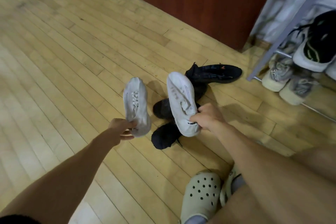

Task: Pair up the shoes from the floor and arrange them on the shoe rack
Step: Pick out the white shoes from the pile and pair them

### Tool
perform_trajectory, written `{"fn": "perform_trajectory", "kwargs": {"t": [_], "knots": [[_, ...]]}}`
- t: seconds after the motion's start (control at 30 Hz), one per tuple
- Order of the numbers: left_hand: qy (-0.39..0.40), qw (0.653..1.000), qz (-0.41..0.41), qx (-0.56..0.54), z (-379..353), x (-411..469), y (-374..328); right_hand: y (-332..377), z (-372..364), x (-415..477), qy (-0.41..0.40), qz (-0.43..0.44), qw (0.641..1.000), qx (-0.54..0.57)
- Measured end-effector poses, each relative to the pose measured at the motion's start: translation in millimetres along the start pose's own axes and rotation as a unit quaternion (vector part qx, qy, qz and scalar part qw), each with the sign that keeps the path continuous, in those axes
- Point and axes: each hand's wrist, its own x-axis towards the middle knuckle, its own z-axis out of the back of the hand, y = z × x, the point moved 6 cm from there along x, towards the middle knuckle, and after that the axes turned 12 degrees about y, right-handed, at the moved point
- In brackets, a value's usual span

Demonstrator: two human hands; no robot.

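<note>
A white shoe [136,107] is pinched at its heel by the fingers of the left hand [121,129], and it is held up off the floor with its toe pointing away. A second white shoe [181,103] is gripped at its heel by the right hand [209,117], with the thumb on the back edge and the fingers curled round the side. Both hands are closed tight on their shoes, and the two shoes are held apart, side by side, so they look like a pair. Under and behind them, dark shoes are left in a heap on the wooden floor [63,51]: one black shoe [216,73] far back, one [162,110] in the middle partly hidden by the right-hand white shoe, and one [164,137] nearest; a fourth may be hidden, but this cannot be told. The shoe rack [272,49] is seen at the right edge, with a grey pair [283,78] low down and a black and white shoe [316,42] above. A pale clog [201,196] is worn on the person's foot. Two white shoes, three black shoes that can be seen, and two hands are counted. The left shoe is held by only a small pinch, so it could be dropped if it is swung fast toward the rack. The black heap could be knocked or stepped on, since it lies between the person and the rack. The rack already looks full where it is seen, so a shoe could be pushed off if the white pair is squeezed in
</note>
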Motion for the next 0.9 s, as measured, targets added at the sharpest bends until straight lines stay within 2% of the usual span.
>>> {"fn": "perform_trajectory", "kwargs": {"t": [0.13, 0.37, 0.53, 0.7, 0.9], "knots": [[0.047, 0.994, -0.089, -0.046, -9.4, -49.6, -41.6, 33.6, 18.5, -48.3, -0.033, 0.027, 0.999, -0.008], [0.146, 0.969, -0.196, -0.039, -77.5, -144.0, -127.1, 52.6, 86.0, -143.9, -0.141, 0.06, 0.987, 0.055], [0.21, 0.944, -0.254, 0.012, -144.4, -209.7, -168.7, 20.5, 137.4, -220.0, -0.226, 0.06, 0.965, 0.123], [0.265, 0.923, -0.273, 0.056, -218.8, -261.2, -190.7, -30.6, 187.8, -279.8, -0.281, 0.067, 0.94, 0.183], [0.299, 0.91, -0.277, 0.08, -307.7, -282.8, -211.5, -84.3, 248.0, -313.3, -0.331, 0.062, 0.91, 0.241]]}}
